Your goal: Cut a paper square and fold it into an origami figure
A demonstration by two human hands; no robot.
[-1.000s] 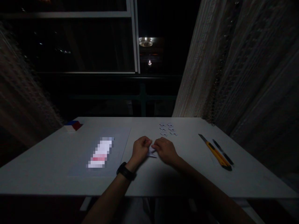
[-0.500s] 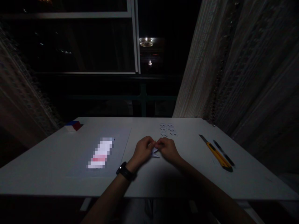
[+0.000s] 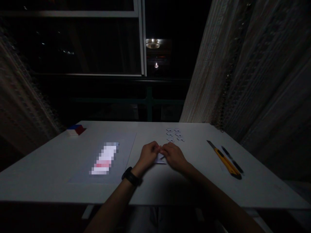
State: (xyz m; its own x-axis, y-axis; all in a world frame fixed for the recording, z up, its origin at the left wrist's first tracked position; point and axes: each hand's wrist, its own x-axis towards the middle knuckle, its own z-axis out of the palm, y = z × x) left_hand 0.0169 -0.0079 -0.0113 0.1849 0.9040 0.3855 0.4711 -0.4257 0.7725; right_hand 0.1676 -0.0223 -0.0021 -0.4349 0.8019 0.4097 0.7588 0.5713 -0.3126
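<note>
Both of my hands meet over a small white piece of folded paper (image 3: 160,159) on the white table (image 3: 48,168). My left hand (image 3: 147,156), with a dark watch on its wrist, pinches the paper's left side with curled fingers. My right hand (image 3: 173,155) pinches its right side, fingers bent down onto it. Most of the paper is hidden under the fingers. Several small folded white paper pieces (image 3: 174,134) lie in rows just beyond my hands.
A yellow utility knife (image 3: 224,159) and a dark pen (image 3: 232,160) lie at the right. A large sheet with a blurred patch (image 3: 104,158) covers the left middle. A red, white and blue block (image 3: 75,129) sits at the far left corner. Curtains hang at both sides.
My hands have drawn closer together over the paper, and the fingertips now touch above it. Everything else on the table stays where it was.
</note>
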